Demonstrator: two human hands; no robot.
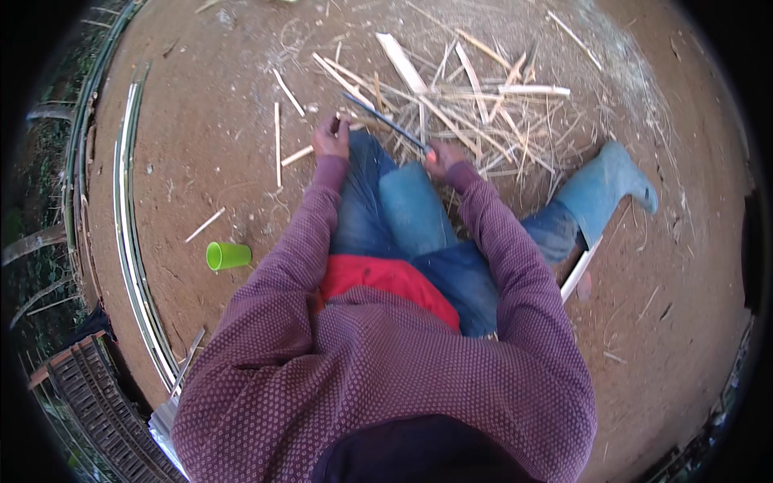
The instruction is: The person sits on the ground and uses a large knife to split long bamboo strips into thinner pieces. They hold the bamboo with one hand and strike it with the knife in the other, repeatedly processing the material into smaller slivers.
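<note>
My right hand (pixel 445 159) is closed round the orange-red handle of a long knife (pixel 388 122). Its dark, narrow blade slants away to the far left, beyond my raised knee. Closed too, my left hand (pixel 331 138) grips a short brownish wooden piece (pixel 366 123) over the knee. That piece lies close to the blade, and I cannot tell whether the two touch. Just past both hands spreads a heap of pale split strips and fine shavings (pixel 483 109), with a broad flat slat (pixel 400 63) on its far side.
A green plastic cup (pixel 229 255) lies or leans on the dirt to my left. Long split poles (pixel 127 201) run along the left side. My blue rubber boot (pixel 600 193) stretches out to the right, with a pale slat (pixel 578 274) near it. Loose strips (pixel 278 145) are scattered left of the heap.
</note>
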